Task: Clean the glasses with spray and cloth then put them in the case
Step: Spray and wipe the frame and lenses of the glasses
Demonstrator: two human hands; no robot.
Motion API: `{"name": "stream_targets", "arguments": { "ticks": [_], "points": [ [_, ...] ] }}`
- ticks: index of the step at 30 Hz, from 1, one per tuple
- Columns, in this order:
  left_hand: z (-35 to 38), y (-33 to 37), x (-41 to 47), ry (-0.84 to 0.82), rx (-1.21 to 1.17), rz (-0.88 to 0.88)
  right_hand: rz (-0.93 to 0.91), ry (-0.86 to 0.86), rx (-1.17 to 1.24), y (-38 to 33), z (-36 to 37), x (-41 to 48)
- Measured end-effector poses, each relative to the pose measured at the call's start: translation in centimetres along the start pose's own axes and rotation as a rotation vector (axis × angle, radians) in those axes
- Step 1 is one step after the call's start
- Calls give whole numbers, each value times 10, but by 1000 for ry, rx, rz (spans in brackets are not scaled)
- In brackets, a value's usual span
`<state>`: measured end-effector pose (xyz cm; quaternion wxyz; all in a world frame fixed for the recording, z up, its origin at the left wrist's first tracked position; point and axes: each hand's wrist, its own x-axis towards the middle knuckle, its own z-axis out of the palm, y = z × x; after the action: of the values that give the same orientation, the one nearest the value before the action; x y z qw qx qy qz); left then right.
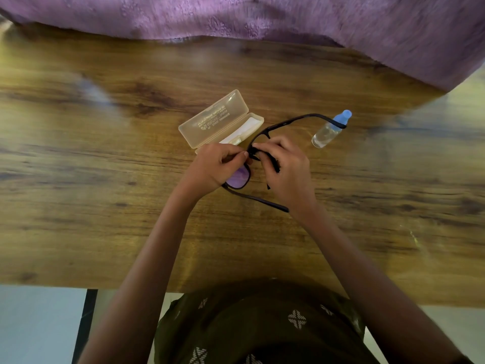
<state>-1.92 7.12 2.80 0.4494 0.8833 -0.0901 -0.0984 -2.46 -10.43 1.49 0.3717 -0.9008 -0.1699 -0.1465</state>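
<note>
Black-framed glasses [240, 177] with purple-tinted lenses are held above the wooden table [105, 179], temples unfolded. My left hand [215, 166] pinches the frame near the bridge. My right hand [286, 169] grips the other lens rim, hiding that lens; whether a cloth is in it I cannot tell. An open translucent beige case [217, 119] lies just behind my left hand, a white cloth [236, 137] inside its lower half. A small clear spray bottle [330, 130] with a blue cap lies on its side to the right, under one temple tip.
A purple patterned fabric [288, 19] covers the far edge of the table. The near table edge runs above my lap, with a black table leg [85, 324] at lower left.
</note>
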Motion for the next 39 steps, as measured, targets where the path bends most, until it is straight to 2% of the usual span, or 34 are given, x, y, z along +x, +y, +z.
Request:
{"name": "stream_targets", "arguments": {
  "ticks": [9,23,39],
  "points": [
    [1,0,1,0,-3,-23,95,31,-54,2,-1,10],
    [3,1,-3,41,-54,-50,127,-8,-79,8,-8,5],
    [3,0,-3,15,-38,-1,68,-20,19,-4,-4,-3]
  ]
}}
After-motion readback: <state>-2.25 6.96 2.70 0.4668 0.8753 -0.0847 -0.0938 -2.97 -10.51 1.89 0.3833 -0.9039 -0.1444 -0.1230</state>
